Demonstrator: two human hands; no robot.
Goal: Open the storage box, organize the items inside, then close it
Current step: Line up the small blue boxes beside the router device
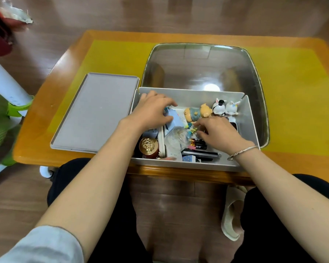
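Note:
The open grey storage box (249, 118) stands at the table's near edge. Its flat grey lid (95, 111) lies on the table just to its left. My left hand (152, 109) reaches into the box's back left, its curled fingers gripping a light-blue packet (172, 120). Over the middle of the box, my right hand (218, 130) pinches a bunch of coloured clips (191, 128) between thumb and forefinger. Also inside are a pig figurine (197, 112), two white rabbit figurines (225, 108), a pack of batteries (198, 144), a clear bag (176, 138) and a gold-lidded jar (148, 147).
A large shiny metal tray (198, 61) sits right behind the box on the yellow mat (292, 92). The wooden table's front edge (179, 173) is at my knees. A green and white chair (6, 111) stands at the left, and a slipper (232, 215) lies on the floor.

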